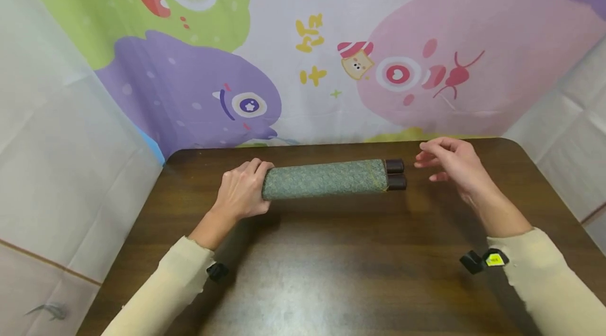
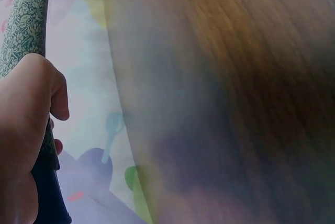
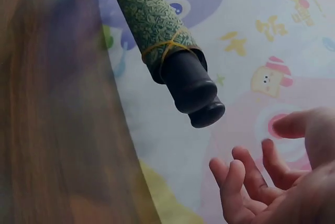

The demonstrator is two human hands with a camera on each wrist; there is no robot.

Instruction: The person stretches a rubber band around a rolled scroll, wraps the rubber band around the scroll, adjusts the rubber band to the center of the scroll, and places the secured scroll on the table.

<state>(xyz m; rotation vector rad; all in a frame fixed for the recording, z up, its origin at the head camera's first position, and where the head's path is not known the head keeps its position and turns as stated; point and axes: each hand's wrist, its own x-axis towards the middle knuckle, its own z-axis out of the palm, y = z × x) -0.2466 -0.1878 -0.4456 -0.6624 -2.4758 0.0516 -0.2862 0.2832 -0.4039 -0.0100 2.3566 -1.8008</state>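
Observation:
A rolled scroll [image 1: 326, 180] in green patterned cloth is held up over the table, lying crosswise in the head view. My left hand [image 1: 242, 189] grips its left end, the thumb and fingers curled round the roll. Two dark rod ends [image 3: 191, 85] stick out of the right end, where a yellow rubber band [image 3: 168, 46] crosses the cloth. Another dark knob [image 2: 49, 195] shows below my hand in the left wrist view. My right hand [image 1: 456, 168] hovers just right of the rod ends, apart from them, with its fingers loosely bent and nothing in them.
Beneath both hands is a dark brown wooden table [image 1: 322, 262] with rounded far corners. A cartoon-printed cloth [image 1: 312, 115] hangs right behind its far edge. Pale panels [image 1: 52, 168] flank the left and right sides. Dark straps sit at both sleeves.

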